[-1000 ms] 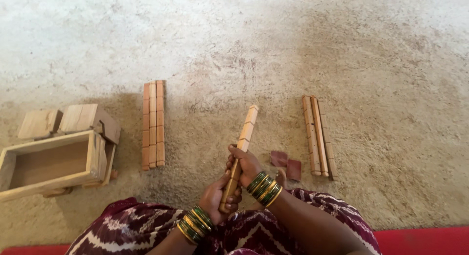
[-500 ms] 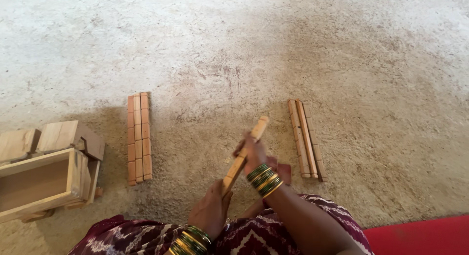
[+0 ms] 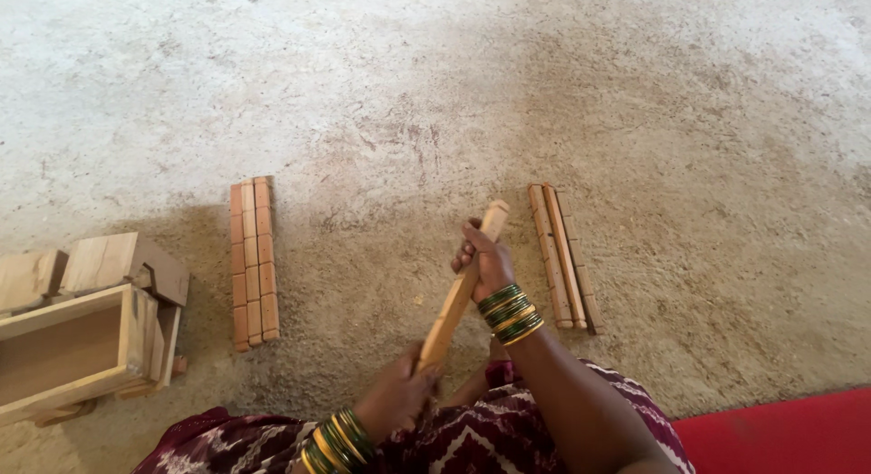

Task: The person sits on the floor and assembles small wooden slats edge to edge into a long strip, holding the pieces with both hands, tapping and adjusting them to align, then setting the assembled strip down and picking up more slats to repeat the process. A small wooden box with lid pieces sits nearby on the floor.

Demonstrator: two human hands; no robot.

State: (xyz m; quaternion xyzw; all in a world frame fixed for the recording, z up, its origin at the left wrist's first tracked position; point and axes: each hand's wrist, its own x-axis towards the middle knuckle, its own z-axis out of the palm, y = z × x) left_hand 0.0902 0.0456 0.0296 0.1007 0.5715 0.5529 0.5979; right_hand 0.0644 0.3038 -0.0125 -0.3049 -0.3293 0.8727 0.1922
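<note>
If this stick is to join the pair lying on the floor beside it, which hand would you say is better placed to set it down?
Probably the right hand. It grips the upper part of the wooden stick, close beside the pair of sticks. The left hand holds the lower end, near the lap and farther away.

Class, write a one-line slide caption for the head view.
Both hands, left hand and right hand, grip a wooden stick above the floor.

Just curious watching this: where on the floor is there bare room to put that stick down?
Bare floor lies between the left stick bundle and the held stick, and across the whole far side beyond both bundles. It is crowded at the left by the wooden box and blocks; the right bundle sits close beside the right hand.
</note>
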